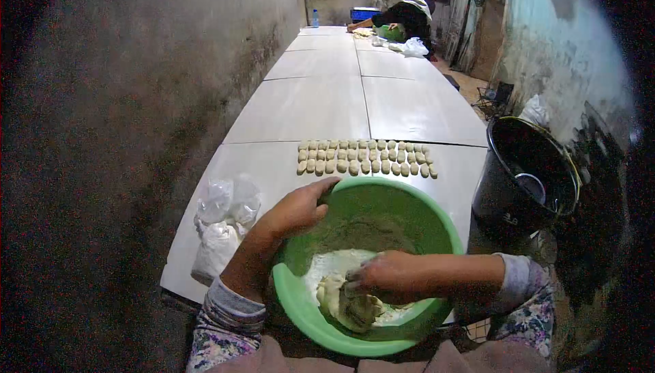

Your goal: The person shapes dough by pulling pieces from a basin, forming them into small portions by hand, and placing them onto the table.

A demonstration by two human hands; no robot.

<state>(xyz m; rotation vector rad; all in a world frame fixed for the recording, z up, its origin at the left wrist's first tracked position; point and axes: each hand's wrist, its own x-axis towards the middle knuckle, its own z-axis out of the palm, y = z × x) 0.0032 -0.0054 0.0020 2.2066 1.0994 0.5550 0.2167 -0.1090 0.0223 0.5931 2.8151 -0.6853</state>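
Pinkish garment (286, 361): across the bottom edge, just below the green plastic bowl (297, 308).
Floral sleeves (225, 342): pale-cuffed, pushed up both forearms.
Bowl position: tilted toward the body at the near edge of the long white surface (307, 107); support underneath hidden.
Left hand (300, 210): on the bowl's far left rim, fingers along the top, thumb on the inner side, holding it.
Right hand (385, 274): down inside the bowl, bent fingers touching the dough (341, 305); cannot tell whether closed around any of it.
Dough position: low in the bowl, near its close wall, pale and folded.
Flour (334, 262): loose, white, beside and behind the dough.
Dough pieces (365, 155): small, oblong, in three rows just beyond the bowl.
Clear plastic bags (218, 247): left of the bowl, near the left forearm, partly filled with white.
Black bucket (497, 202): right of the surface, with a round vessel (531, 185) inside.
Far end: a person (416, 21) bent over the surface, beside a second green bowl (390, 33) and a blue crate (365, 14).
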